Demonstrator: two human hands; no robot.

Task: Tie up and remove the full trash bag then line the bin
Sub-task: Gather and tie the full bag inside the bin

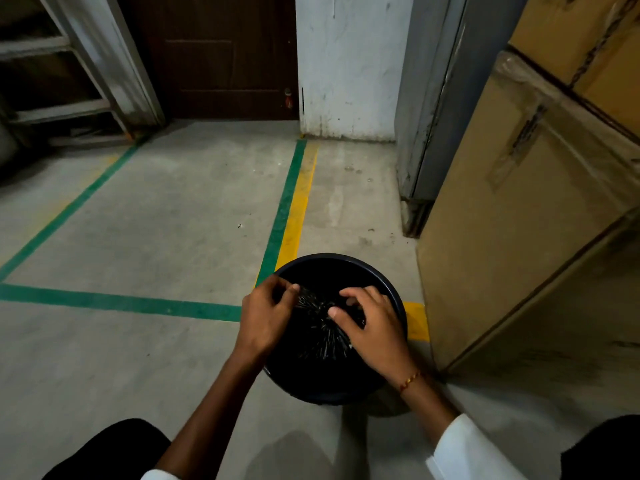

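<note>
A round dark bin (332, 263) stands on the concrete floor just in front of me. Inside it sits a black trash bag (320, 336), its top gathered into tight pleats at the centre. My left hand (265, 318) pinches the gathered plastic at the bag's left side. My right hand (372, 325) grips the bunched plastic from the right, fingers curled over it. Both hands are over the bin's opening, a short way apart. What the bag contains is hidden.
Large cardboard boxes (526, 216) stand close on the right of the bin. Green and yellow floor tape (291, 202) runs away from the bin. A dark wooden door (214, 57) and a white pillar (346, 64) are at the back. Metal framing (69, 64) stands far left.
</note>
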